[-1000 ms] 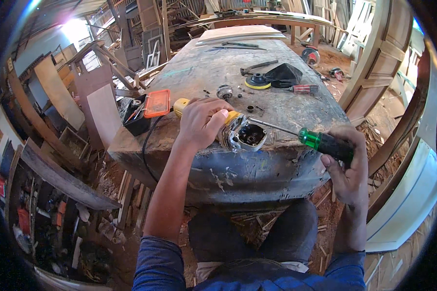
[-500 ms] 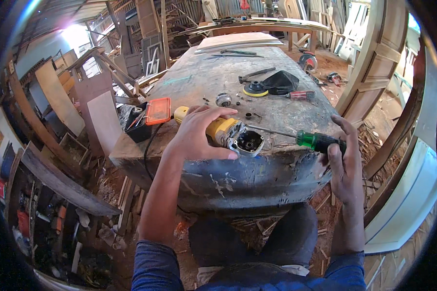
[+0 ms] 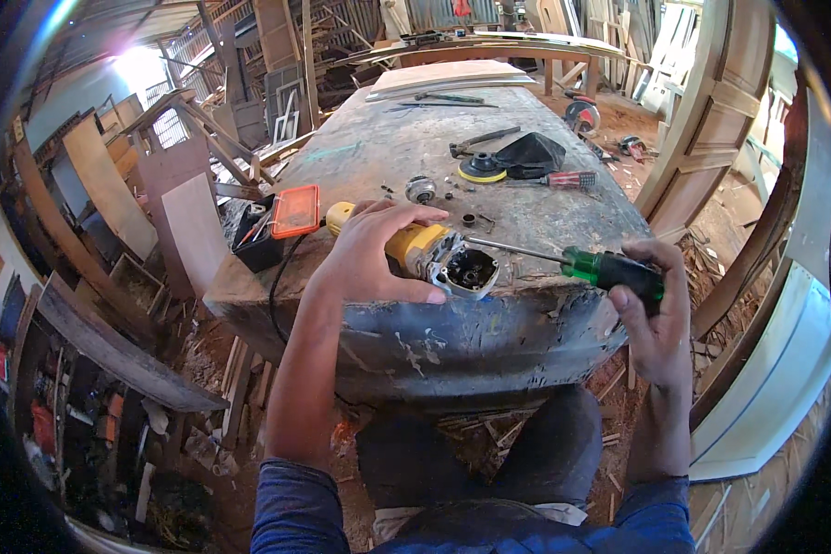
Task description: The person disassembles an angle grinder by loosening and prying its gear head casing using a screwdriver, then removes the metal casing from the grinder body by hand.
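My left hand (image 3: 360, 254) is wrapped over the yellow body of an angle grinder (image 3: 414, 244), lying near the bench's front edge. The grinder's metal gear housing (image 3: 471, 270) is uncovered, showing a dark, greasy inside. In my right hand (image 3: 660, 332) is a screwdriver (image 3: 584, 264) with a green and black handle, held almost level. Its shaft points left, and the tip meets the housing's far edge; the exact contact is too small to tell. Just beyond lie a small dark ring (image 3: 469, 220) and a round metal gear head (image 3: 420, 190).
On the worn bench (image 3: 369, 152) are a yellow-edged sanding pad (image 3: 482, 168), a black cloth-like piece (image 3: 534, 153), a red-handled tool (image 3: 571, 180) and a hammer-like tool (image 3: 485, 140). A black box (image 3: 257, 247) with an orange lid (image 3: 295, 211) stands at left. A wooden door (image 3: 711, 129) rises at right.
My right hand's fingers have curled from stretched out to closed around the screwdriver handle. My left hand and the grinder keep their place, apart from a slight shift of the view.
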The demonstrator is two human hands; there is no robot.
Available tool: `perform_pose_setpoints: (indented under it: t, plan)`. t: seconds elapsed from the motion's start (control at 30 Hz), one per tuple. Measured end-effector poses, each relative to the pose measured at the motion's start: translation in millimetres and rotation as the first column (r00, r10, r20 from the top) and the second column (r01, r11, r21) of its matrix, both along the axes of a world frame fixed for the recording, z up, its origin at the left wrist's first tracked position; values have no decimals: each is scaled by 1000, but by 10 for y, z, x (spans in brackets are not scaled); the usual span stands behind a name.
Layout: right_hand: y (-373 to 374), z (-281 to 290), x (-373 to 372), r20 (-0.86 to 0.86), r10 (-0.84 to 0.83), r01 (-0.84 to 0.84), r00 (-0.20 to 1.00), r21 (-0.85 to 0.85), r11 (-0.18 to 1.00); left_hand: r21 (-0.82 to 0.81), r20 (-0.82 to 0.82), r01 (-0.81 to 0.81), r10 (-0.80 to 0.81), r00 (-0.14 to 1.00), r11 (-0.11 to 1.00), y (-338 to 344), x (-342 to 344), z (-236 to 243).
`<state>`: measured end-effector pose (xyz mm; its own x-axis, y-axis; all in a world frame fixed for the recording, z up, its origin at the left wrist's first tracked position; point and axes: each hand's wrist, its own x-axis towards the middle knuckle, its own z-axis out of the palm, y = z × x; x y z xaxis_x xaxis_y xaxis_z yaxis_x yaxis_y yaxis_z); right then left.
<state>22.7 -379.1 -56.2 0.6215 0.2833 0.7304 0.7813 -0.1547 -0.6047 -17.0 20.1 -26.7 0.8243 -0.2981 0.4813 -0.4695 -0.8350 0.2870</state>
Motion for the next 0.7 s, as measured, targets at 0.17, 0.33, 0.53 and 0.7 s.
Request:
perform_pose_setpoints:
  t: [0.17,0.33,0.53,0.7]
  plan:
    - [54,137,-115,-243,92,-73,966,88,993,24,5,-4,4,1000,1000,19,1,-9]
    - [-95,4,49,-113,56,-64,992,-66,996,-3,6,5,-5,1000,1000,-23,-12,35]
    - [32,179,-81,-293,63,-46,954,67,997,-17,-13,2,-3,1000,1000,25,-14,-2]
    - [53,144,-35,178,86,-92,980,24,995,-20,10,12,-12,1000,1000,3,30,-21]
